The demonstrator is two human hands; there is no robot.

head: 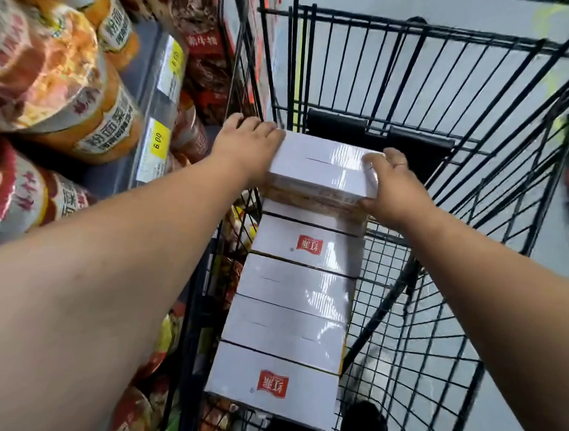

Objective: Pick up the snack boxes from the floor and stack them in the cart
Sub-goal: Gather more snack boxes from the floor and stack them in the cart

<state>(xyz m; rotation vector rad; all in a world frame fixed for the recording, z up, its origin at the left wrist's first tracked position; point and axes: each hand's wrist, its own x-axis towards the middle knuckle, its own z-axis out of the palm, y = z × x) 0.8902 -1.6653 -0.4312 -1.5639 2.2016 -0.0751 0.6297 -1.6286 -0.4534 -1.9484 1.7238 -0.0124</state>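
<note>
Step in hand: placing; one snack box (323, 164) was at the far end of the cart (388, 24), held between both hands.
Left hand (247, 143): it lay over the box's far-left corner, fingers curled down over the edge, grasping it.
Right hand (395, 185): it clasped the box's right end, thumb on the top face and fingers out of sight beneath.
Where the boxes were: a row of white boxes (292, 289) ran from near to far along the cart's left side, packed edge to edge. The held box sat above the row's far end and half covered the box below. I could not tell whether it was resting there yet or just clear of it.
Progress: judging by the row, the stacking looked well along. No boxes showed on the floor (422, 7) from where I stood.
Next move calls for: squaring the box with the row, settling it flat, then letting go with both hands together so it did not tip.
In the way: the cart's left wire wall lay close by the left hand's knuckles, and the black flap (335, 123) stood just beyond the box, so there was little room at the far end.
Around: a shelf (154, 84) on the left carried noodle bowls (68, 79) and yellow price tags (157, 141). The cart's right half held only bare wire, and a dark shoe (363, 426) showed near the bottom.
</note>
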